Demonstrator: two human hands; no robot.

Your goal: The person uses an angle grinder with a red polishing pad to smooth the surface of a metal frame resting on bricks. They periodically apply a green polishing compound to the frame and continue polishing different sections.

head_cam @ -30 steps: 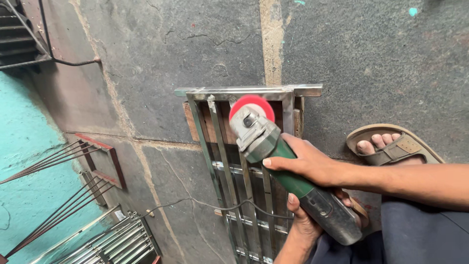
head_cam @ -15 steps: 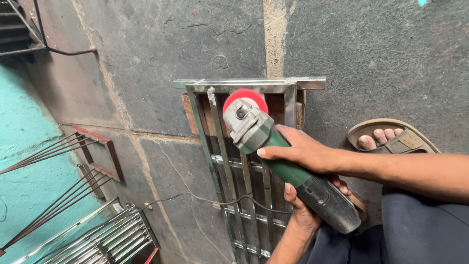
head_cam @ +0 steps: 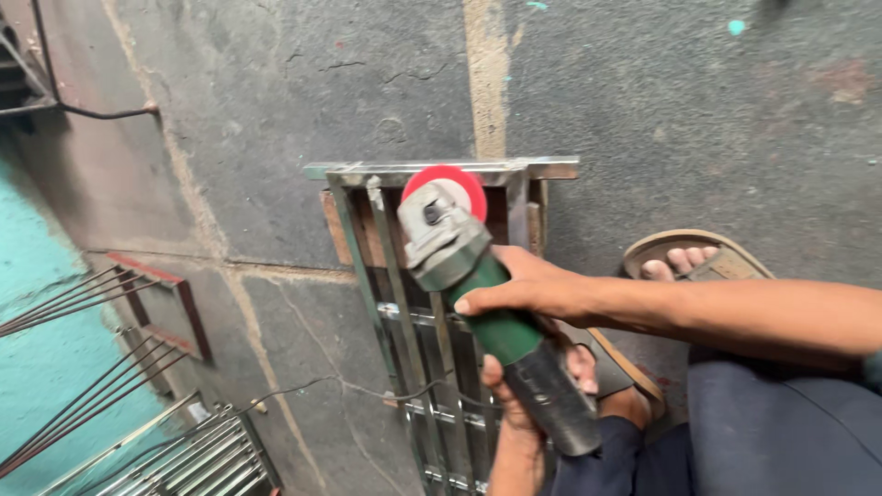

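Angle grinder [head_cam: 487, 312]: both our hands clamp it, right hand [head_cam: 528, 289], left hand [head_cam: 533, 386]; red disc [head_cam: 450, 188] has crept toward the steel grille [head_cam: 413, 312] top rail.

Sandal [head_cam: 712, 262], rod racks [head_cam: 175, 459], cable [head_cam: 303, 386]

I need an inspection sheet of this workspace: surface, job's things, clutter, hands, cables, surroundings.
Surface: grey stone floor, cracked, with a pale painted stripe.
Job's things: green grinder, red disc at the top bar of a steel grille lying flat on the floor.
Clutter: nothing seen.
Hands: right hand grips the grinder body; left hand holds its rear end.
Cables: thin cord runs across the floor.
Surroundings: more grilles lower left, sandalled foot, teal wall.
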